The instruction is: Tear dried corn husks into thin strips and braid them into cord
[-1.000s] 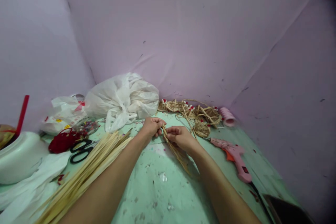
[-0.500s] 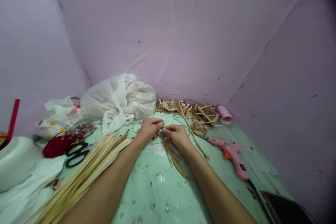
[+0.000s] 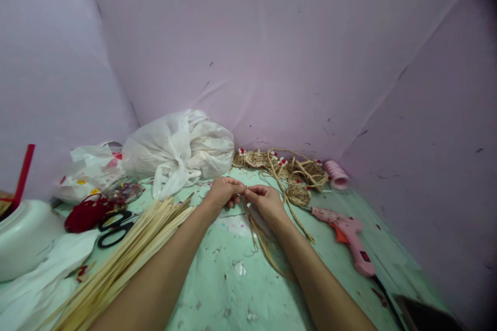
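My left hand and my right hand meet over the middle of the table, fingertips almost touching. Both pinch the upper end of a bunch of straw-coloured fibre strands; most of that end is hidden by the fingers. Loose ends of the strands hang down below the right hand and trail along its wrist. Under my left forearm lies a bundle of dry, pale straw strips. Beyond my right hand are coiled woven fibre pieces with red and white beads and a loose cord.
On the right lie a pink glue gun with its cord, a pink thread spool and a dark flat object. Leftward are black-handled scissors, red yarn, a white pot and a white plastic bag.
My right hand has moved up and closer to my left fingertips. The strands, earlier bunched along the right palm, now hang looser and spread apart. The view shifted slightly.
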The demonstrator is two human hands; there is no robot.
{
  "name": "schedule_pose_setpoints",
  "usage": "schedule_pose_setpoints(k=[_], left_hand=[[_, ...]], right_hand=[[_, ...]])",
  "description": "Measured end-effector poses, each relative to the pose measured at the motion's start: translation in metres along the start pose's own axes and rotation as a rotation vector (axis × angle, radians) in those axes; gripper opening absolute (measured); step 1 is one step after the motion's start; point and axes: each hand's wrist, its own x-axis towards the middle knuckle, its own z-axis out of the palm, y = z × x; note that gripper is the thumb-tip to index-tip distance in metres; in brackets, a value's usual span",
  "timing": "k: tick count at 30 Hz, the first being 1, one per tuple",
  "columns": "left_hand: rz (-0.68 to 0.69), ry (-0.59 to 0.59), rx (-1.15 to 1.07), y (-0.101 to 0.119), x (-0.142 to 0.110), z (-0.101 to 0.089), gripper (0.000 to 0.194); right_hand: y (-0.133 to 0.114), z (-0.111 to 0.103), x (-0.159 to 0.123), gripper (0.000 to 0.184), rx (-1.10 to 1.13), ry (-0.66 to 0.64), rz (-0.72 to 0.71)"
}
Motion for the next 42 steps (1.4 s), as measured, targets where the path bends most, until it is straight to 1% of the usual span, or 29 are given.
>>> schedule_pose_setpoints(k=[3, 6, 8, 10, 11, 13, 15, 16, 19, 22, 24, 28, 34, 37, 39, 42], left_hand=[[0.028, 0.047, 0.112, 0.001, 0.0, 0.001, 0.008], [0.139, 0.063, 0.192, 0.0, 0.003, 0.002, 0.01], [0.226, 0.063, 0.256, -0.003, 0.007, 0.001, 0.011], [0.261, 0.072, 0.287, -0.007, 0.011, -0.001, 0.014], [0.243, 0.088, 0.281, -0.009, 0.012, -0.002, 0.017], [0.163, 0.151, 0.24, -0.011, 0.014, -0.004, 0.021], [0.097, 0.221, 0.202, -0.012, 0.014, -0.005, 0.019], [0.088, 0.243, 0.191, -0.012, 0.014, -0.005, 0.016], [0.118, 0.259, 0.145, -0.011, 0.013, -0.004, 0.01], [0.146, 0.277, 0.103, -0.011, 0.013, -0.003, 0.019], [0.164, 0.282, 0.12, -0.012, 0.014, -0.002, 0.023], [0.207, 0.277, 0.219, -0.013, 0.014, -0.002, 0.025], [0.308, 0.257, 0.349, -0.011, 0.011, -0.001, 0.027], [0.346, 0.233, 0.44, -0.012, 0.01, -0.001, 0.032], [0.33, 0.24, 0.542, -0.011, 0.008, 0.0, 0.033], [0.222, 0.265, 0.731, -0.009, 0.004, 0.002, 0.03]], right_hand=[[-0.001, 0.0, -0.001, 0.019, -0.026, -0.017, -0.032], [-0.003, -0.001, -0.002, 0.016, -0.061, 0.006, 0.023], [-0.002, -0.002, -0.001, 0.017, -0.093, 0.022, 0.053], [0.002, -0.004, 0.002, 0.02, -0.122, 0.048, 0.049], [0.004, -0.004, 0.004, 0.021, -0.129, 0.059, 0.043], [0.009, -0.005, 0.008, 0.023, -0.144, 0.071, 0.03], [0.011, -0.004, 0.011, 0.024, -0.192, 0.07, -0.003], [0.012, -0.003, 0.013, 0.025, -0.228, 0.069, -0.024], [0.01, 0.001, 0.017, 0.025, -0.315, 0.082, -0.069], [0.01, 0.003, 0.02, 0.027, -0.335, 0.12, -0.08], [0.01, 0.005, 0.021, 0.029, -0.367, 0.135, -0.081], [0.009, 0.007, 0.021, 0.026, -0.491, 0.146, -0.107], [0.004, 0.01, 0.017, 0.033, -0.57, 0.199, -0.124], [0.002, 0.012, 0.016, 0.032, -0.651, 0.176, -0.155], [-0.001, 0.012, 0.017, 0.03, -0.723, 0.138, -0.172], [-0.004, 0.012, 0.018, 0.028, -0.797, 0.128, -0.141]])
